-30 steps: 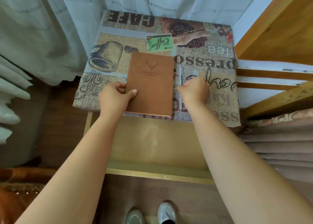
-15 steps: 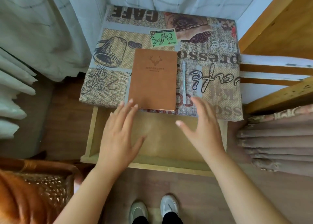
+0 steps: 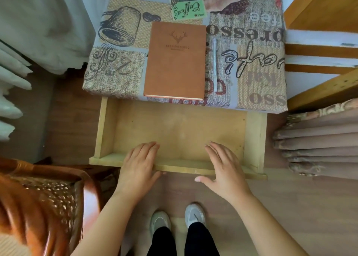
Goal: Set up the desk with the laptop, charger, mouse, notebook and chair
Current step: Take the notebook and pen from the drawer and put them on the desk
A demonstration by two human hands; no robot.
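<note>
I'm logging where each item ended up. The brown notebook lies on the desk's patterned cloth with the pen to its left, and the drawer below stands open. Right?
Not quite: the head view shows the pen lying to the right of the brown notebook, not the left. The rest holds: both lie on the patterned cloth, and the drawer below stands open.
</note>
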